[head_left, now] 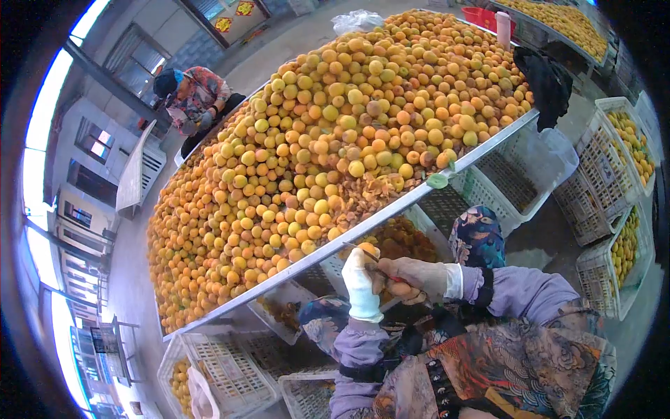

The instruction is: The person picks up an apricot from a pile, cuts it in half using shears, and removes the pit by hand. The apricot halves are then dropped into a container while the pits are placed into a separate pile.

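Note:
My left hand [364,290], in a white glove, is closed around a yellow-orange apricot [370,249] just in front of the table's metal edge. My right hand [421,276], in a greyish glove, meets it from the right. A bit of red handle [398,281] shows between its closed fingers; the tool's kind is hidden by the gloves. Beyond my hands, a large heap of apricots [300,153] covers the sloping table, with torn apricot flesh [370,192] near the edge. Below the edge, a crate holds dark orange apricot pieces [398,241].
White plastic crates [227,370] stand at lower left, and stacked crates of fruit [593,199] at right. A black cloth [544,84] and pink bottle [503,29] are at the table's far right corner. Another person [195,101] sits across the table.

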{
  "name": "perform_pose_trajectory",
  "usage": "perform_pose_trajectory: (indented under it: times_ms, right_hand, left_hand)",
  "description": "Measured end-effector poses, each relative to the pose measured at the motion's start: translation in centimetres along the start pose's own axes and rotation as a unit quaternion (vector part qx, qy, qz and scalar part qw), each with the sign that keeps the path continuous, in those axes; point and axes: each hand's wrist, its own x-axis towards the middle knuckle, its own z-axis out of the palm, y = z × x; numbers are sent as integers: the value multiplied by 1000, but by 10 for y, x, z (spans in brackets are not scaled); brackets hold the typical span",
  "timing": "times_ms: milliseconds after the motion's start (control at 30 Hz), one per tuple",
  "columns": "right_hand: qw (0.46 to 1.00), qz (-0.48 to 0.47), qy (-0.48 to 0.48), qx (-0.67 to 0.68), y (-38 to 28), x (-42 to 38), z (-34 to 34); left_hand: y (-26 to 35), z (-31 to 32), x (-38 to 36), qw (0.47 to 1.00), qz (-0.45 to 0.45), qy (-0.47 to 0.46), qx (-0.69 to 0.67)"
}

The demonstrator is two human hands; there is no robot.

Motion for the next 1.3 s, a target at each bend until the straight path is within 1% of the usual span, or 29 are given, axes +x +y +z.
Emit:
perform_pose_trajectory:
  times_ms: [33,100,133,167,200,233,267,300,333,367,400,433,467,500,533,600,667,733,800,867,933,1033,1067,1100,1133,1167,1200,1267,1300]
  right_hand:
    - [999,-16,-27,23,0,1,1]
    - [1000,-9,-20,11,2,4,2]
    - [1000,-1,-11,-1,1,6,3]
    - [1000,-1,-14,-2,0,3,6]
    - [997,-16,35,-62,-6,-3,13]
    - [988,-33,83,-122,-11,-5,18]
    - [988,-35,81,-125,-13,-4,16]
    - [985,-42,129,-108,-15,-7,13]
    - [979,-48,179,-88,-18,-10,10]
    - [984,-77,161,-31,-25,-15,4]
    - [978,-99,182,6,-24,-9,-4]
    - [971,-99,218,-7,-17,3,-12]
    - [962,-96,253,-18,-18,11,-10]
    - [956,-125,259,-54,-16,11,-6]
    - [949,-150,264,-90,-20,9,4]
    - [947,-166,262,-85,-17,12,5]
    - [930,-202,270,-144,-3,25,-2]
    - [928,-222,266,-135,-4,26,4]
    - [950,-178,247,-71,-8,21,9]
    - [948,-169,253,-94,-6,23,5]
    - [946,-161,256,-117,-9,24,10]
    - [959,-155,237,26,-5,30,13]
    - [959,-159,235,27,1,35,11]
    - [952,-185,240,53,4,38,12]
    - [943,-210,244,79,5,38,11]
    - [935,-248,253,-11,6,34,10]
    - [935,-249,252,-12,6,35,10]
    - [939,-190,264,109,6,38,12]
    - [930,-227,263,121,7,41,13]
  left_hand:
    - [2,1,-1,1000,3,1,1]
    - [4,8,-6,995,-30,37,-89]
    - [3,10,-6,995,-28,39,-89]
    - [3,12,-5,986,-38,73,-142]
    - [4,12,-5,974,-47,107,-195]
    - [9,7,-5,974,-43,108,-194]
    - [17,-1,-6,996,12,68,-52]
    - [24,-7,-8,994,63,27,90]
    - [27,-8,-11,991,68,15,110]
    - [25,-7,-14,981,115,26,155]
    - [25,-5,-13,966,164,33,199]
    - [26,-4,-12,966,164,22,198]
    - [29,-5,-13,925,232,0,300]
    - [30,-5,-14,869,296,-20,396]
    - [32,-3,-16,870,294,-26,394]
    - [36,1,-18,803,339,-19,490]
    - [36,1,-17,798,330,-17,504]
    - [36,2,-15,786,359,-13,503]
    - [36,2,-15,783,375,-15,496]
    - [38,0,-12,777,394,-13,492]
    - [39,-4,-10,764,397,-49,505]
    - [29,-2,-8,774,406,-8,486]
    - [26,-3,-7,774,415,-1,479]
    - [25,0,-7,772,417,-2,479]
    - [23,4,-9,779,405,22,479]
    - [20,8,-9,785,392,46,477]
    - [17,12,-10,784,394,47,477]
    - [11,17,-13,837,310,82,444]
    - [8,19,-12,848,298,85,430]
